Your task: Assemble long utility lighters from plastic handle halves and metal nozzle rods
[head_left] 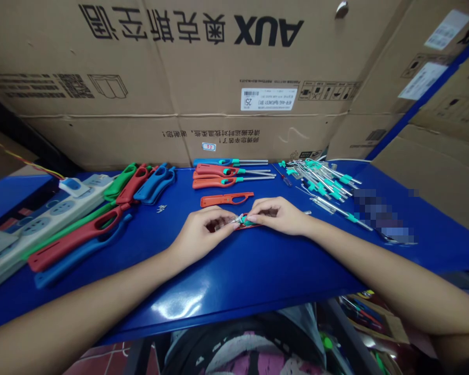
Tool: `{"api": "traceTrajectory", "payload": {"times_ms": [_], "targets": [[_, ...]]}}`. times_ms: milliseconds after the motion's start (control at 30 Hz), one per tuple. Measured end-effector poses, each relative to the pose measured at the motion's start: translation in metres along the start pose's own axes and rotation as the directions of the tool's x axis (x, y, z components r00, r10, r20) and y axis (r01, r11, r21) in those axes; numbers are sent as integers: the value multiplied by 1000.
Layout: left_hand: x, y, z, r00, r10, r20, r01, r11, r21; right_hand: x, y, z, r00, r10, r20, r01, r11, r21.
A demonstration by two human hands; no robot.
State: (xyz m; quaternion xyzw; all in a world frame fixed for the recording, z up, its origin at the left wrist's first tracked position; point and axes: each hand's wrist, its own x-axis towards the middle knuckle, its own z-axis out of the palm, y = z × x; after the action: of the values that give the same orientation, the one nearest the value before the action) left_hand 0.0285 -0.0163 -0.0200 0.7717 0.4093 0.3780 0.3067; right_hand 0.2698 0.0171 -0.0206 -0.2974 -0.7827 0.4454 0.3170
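Both hands meet over a small red shell [250, 225] with a green part [247, 220] in it, near the middle of the blue table. With fingers pinched, my left hand [205, 229] grips a small clear and whitish piece at the shell's left end. My right hand [277, 214] is closed at the green part, thumb and forefinger together on it. Just behind them lies an orange half shell [219, 200] with a finger loop. Further back are several lighters with metal tubes, among them an orange one [213, 183] and a blue one [211, 162].
Green, red and blue handle shells [76, 245] lie at the left beside a white power strip [35, 226]. Tiny screws [161, 209] rest nearer the middle. Metal tubes with green parts [320, 179] are heaped at the back right, near a screwdriver [286, 179]. Cardboard [140, 104] stands behind.
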Motion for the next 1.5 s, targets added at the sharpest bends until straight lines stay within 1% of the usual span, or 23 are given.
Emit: {"api": "traceTrajectory", "payload": {"times_ms": [133, 433, 700, 933, 1200, 1367, 1500], "targets": [[0, -1, 0, 1000, 27, 8, -27, 999, 16, 0, 1, 0, 1000, -27, -13, 27, 1000, 11], [0, -3, 1, 996, 92, 16, -93, 995, 36, 1, 0, 2, 1000, -25, -10, 25, 1000, -7], [0, -3, 0, 993, 118, 16, -119, 992, 37, 0, 0, 2, 1000, -13, -4, 13, 1000, -22], [0, -3, 1, 993, 114, 23, -115, 993, 39, -1, 1, 1, 1000, -21, 10, 21, 999, -47], [-1, -2, 1, 994, 105, 27, -106, 993, 47, -1, -1, 4, 1000, -22, 6, 22, 998, -67], [-1, 0, 2, 994, 101, 30, -102, 994, 41, -1, -2, 6, 999, -43, -5, 43, 996, -73], [-2, 0, 2, 994, 101, 32, -102, 994, 39, -2, -2, 8, 1000, -26, -13, 25, 997, -79]]}}
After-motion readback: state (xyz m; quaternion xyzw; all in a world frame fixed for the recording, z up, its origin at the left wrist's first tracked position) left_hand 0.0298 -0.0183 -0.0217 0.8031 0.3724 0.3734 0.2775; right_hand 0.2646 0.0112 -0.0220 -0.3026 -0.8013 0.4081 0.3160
